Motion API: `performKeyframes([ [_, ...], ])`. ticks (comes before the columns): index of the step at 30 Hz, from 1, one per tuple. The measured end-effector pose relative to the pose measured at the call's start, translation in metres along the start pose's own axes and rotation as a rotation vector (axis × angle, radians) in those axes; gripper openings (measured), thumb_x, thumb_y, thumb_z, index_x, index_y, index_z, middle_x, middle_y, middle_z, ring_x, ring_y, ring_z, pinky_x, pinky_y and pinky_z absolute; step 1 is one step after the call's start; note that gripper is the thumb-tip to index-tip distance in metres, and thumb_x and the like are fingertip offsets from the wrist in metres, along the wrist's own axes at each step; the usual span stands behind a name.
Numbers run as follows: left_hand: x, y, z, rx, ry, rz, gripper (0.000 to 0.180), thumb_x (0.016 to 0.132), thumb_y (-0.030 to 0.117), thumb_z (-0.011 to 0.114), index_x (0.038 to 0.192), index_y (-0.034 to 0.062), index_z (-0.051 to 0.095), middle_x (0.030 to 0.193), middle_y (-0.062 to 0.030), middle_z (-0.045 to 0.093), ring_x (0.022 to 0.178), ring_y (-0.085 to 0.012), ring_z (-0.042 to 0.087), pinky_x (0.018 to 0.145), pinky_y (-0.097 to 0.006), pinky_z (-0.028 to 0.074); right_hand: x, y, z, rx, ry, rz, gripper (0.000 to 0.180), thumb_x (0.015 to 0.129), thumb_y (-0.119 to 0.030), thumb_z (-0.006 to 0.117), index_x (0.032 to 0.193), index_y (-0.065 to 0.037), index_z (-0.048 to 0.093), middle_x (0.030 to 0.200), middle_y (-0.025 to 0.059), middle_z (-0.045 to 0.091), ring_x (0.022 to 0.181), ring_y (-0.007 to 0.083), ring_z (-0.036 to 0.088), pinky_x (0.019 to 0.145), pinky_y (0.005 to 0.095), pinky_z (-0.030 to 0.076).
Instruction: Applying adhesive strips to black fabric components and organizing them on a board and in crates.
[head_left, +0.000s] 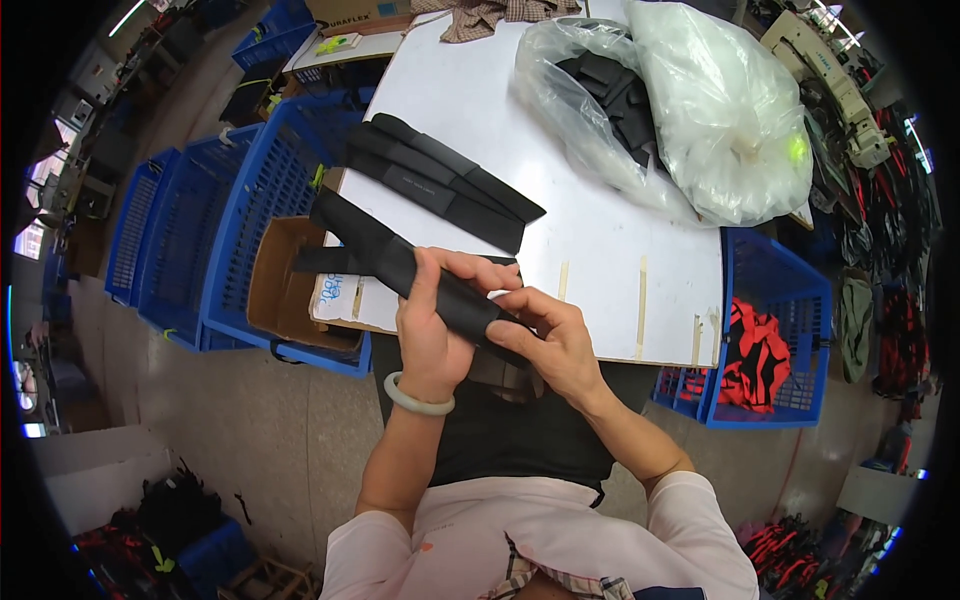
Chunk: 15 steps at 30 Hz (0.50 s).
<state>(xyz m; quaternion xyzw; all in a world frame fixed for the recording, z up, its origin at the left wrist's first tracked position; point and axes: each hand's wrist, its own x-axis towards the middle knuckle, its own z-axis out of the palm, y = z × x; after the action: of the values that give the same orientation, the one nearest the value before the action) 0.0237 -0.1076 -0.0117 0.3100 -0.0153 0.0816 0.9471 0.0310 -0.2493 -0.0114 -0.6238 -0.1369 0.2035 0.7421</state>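
Head view: I look down on the white table (610, 290), my landmark for every place below.
Black fabric piece: it is in my hands, slanting over the table's near edge toward its near left corner; a flat tail shows below its far end, and I cannot tell whether that belongs to it or to another piece.
Left hand: my left hand (435, 335) is clamped on the piece's middle, thumb on the near side, fingers reaching past its far edge; a pale bangle (420, 395) rings the wrist.
Right hand: my right hand (550, 340) pinches the near end, thumb pressing on top, fingertips partly hidden.
Black stack: similar pieces (440, 185) lie overlapped on the table's left side.
Clear bag: on the table's far right, its open mouth (545, 60) shows more black pieces, beside a bulging whitish bag (715, 110).
Cardboard box: the open box (275, 275) stands just off the table's left edge.
Step in hand: I judge this to be handling one piece at its end, perhaps straightening or checking it.
Next move: it seems to call for a steady left hold while my right thumb works that end.
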Motion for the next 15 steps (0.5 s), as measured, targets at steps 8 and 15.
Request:
performKeyframes([
  [8, 0.001, 0.0, 0.004, 0.076, 0.002, 0.039, 0.05, 0.101, 0.043, 0.035, 0.097, -0.0027, 0.053, 0.093, -0.021, 0.063, 0.098, -0.0343, 0.063, 0.095, -0.045, 0.046, -0.002, 0.001, -0.008, -0.019, -0.009, 0.049, 0.012, 0.082, -0.005, 0.07, 0.091, 0.002, 0.065, 0.082, 0.0013, 0.064, 0.074, 0.0066, 0.057, 0.067, 0.0221, 0.046],
  [15, 0.004, 0.0, 0.001, 0.197, -0.031, 0.081, 0.048, 0.102, 0.04, 0.033, 0.094, -0.0017, 0.054, 0.091, -0.0215, 0.065, 0.099, -0.0358, 0.063, 0.1, -0.046, 0.042, 0.002, -0.002, -0.013, -0.161, -0.115, 0.128, 0.017, 0.077, -0.007, 0.074, 0.084, 0.002, 0.062, 0.083, 0.0019, 0.062, 0.077, 0.0081, 0.057, 0.072, 0.0257, 0.047],
])
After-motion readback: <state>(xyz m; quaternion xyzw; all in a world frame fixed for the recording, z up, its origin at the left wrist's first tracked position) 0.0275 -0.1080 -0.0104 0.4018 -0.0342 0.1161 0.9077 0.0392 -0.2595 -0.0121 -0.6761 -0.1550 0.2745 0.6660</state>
